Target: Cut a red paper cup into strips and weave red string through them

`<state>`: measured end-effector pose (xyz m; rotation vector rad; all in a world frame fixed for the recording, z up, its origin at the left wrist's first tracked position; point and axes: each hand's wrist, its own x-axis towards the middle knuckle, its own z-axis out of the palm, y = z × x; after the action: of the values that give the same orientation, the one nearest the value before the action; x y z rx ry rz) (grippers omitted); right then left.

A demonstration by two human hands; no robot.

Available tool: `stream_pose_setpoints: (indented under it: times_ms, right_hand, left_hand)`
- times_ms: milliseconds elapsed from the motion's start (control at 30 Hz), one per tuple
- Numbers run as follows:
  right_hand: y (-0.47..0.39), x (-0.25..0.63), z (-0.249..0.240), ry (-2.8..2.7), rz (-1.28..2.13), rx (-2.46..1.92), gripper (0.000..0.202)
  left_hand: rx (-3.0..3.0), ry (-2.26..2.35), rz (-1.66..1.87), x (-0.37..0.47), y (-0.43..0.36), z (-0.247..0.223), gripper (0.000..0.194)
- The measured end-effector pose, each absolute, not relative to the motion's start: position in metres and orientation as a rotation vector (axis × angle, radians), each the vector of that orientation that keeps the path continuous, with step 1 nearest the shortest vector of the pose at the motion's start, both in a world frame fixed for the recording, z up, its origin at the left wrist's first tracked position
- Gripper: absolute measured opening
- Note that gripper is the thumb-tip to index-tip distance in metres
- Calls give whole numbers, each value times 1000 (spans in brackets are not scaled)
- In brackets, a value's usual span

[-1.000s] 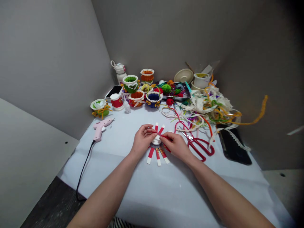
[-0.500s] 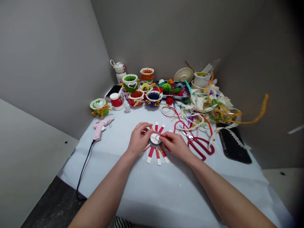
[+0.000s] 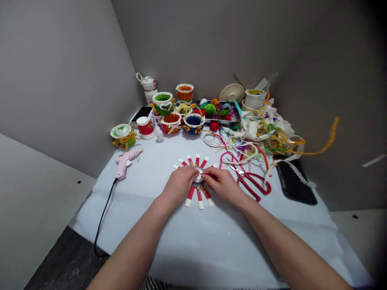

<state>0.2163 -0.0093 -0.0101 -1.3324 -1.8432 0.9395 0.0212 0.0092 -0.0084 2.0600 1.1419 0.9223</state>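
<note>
A paper cup cut into strips [image 3: 190, 196] lies flat in the middle of the table, its red, white-tipped strips fanned out like rays. Grey yarn [image 3: 198, 185] rings its round white base. Over that base my left hand [image 3: 180, 182] is closed in a pinch, its fingertips at a bit of red yarn [image 3: 201, 174]. From the right, my right hand [image 3: 223, 183] pinches the same yarn, fingertips close to the left ones. Red scissors [image 3: 253, 185] lie just right of my right hand, blades slightly apart. The fingers partly cover the base.
A pink glue gun [image 3: 125, 163] with a black cord lies left. Behind stand yarn-woven cups [image 3: 163, 105], a red paper cup [image 3: 145, 128], a glue bottle [image 3: 159, 133] and a tray [image 3: 238, 119] of yarn balls. A tangle of yarn and lace [image 3: 272, 133] and a phone [image 3: 294, 183] are right.
My left hand has moved in over the white base, its fingers now closing at the red yarn near my right fingertips. The view has shifted slightly.
</note>
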Motion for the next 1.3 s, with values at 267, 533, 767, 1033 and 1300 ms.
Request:
stream_pose_setpoints:
  times_ms: [267,533,767,1033,1300]
  right_hand:
    - [-9,217,-14,-1915,948,-1288,23]
    - [-9,217,-4,-1873,1096,-1171,23]
    - [-9,214,-6,-1845,1018,-1142,23]
    - [-13,206,-10,-1823,1118,-1183,20]
    - [-13,204,-17,-1758,1055,-1150,25]
  left_hand:
    - [1978,1232,726,14,6,9,19]
    - [1207,911,508,6,9,10,29]
    - [901,843,520,4,14,10,39]
    - [896,822,587,7,12,11,41]
    - [833,854,677,11,13,1,42]
